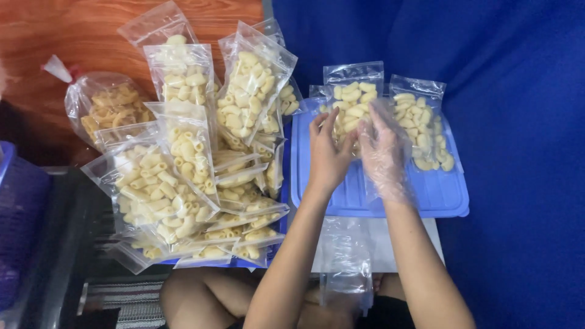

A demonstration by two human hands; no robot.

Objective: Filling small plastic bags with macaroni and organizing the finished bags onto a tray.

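Clear zip pouch (352,100) of pale macaroni, lying flat on the blue tray lid (439,195), far centre, top end away, partly covered by both hands

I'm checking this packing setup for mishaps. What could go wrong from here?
The heaped pile of filled bags leans steeply and may slide off. The right hand wears a loose plastic glove that could snag the bag both hands handle; the left hand is bare, possibly touching pasta.

— A shop's back room?
— More a home: someone sits on the floor by a wooden board (73,30), a blue cloth (518,122) and piled macaroni bags (183,170).
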